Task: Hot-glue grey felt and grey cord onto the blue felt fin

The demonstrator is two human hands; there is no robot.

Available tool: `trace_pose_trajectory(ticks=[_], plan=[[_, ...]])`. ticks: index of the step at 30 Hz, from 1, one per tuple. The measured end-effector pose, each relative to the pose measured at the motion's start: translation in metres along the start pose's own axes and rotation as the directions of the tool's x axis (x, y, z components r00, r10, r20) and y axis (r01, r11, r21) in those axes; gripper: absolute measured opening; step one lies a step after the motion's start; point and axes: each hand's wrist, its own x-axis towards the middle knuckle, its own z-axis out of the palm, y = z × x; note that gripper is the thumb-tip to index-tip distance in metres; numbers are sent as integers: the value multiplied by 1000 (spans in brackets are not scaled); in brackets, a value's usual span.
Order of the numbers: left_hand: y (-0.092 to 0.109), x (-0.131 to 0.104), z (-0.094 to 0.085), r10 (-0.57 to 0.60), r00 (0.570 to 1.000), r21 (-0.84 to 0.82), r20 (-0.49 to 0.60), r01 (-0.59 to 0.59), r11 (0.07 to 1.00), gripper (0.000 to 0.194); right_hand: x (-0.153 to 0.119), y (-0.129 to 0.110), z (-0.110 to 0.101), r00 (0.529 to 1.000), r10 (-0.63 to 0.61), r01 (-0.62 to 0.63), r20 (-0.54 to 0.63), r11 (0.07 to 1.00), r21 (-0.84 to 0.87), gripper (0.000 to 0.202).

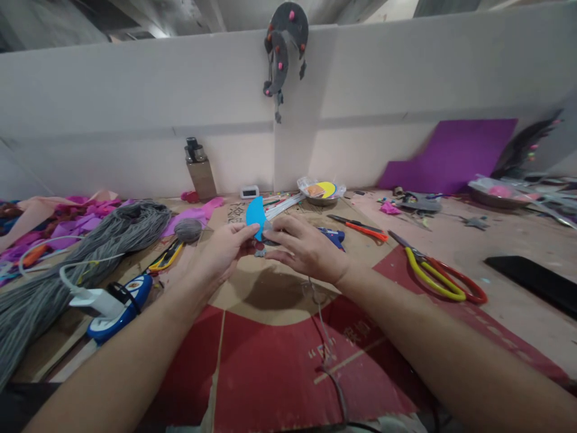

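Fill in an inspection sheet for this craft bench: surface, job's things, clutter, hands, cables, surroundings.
Surface: red and tan cardboard laid over the bench.
Job's things: blue cutout pinched in the left hand; small grey bits by the right hand.
Clutter: grey yarn, scissors, orange cutter, glue gun, bowl, purple scraps.
Hands: left grips the cutout; right rests fingers beside it, grip unclear.
Cables: white cable to a plug; thin cord over the cardboard.
Surroundings: white partition, grey ornament, purple sheet.

Both forearms reach forward — left hand (223, 252) and right hand (306, 246) meet, fingers pinched.
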Motion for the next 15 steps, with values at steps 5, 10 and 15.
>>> trace_pose_trajectory(ticks=[5, 10, 15], plan=[[5, -4, 2, 192, 978, 410, -81, -143, 901, 24, -3, 2, 7, 995, 95, -97, 29, 992, 79, 20], [7, -7, 4, 215, 972, 423, -95, -156, 892, 25, -3, 1, 9, 984, 177, -178, 26, 980, 92, 14], [6, -2, 5, 44, 997, 87, -65, -39, 995, 23, -4, 2, 9, 976, 219, -218, 2, 971, 101, 14]])
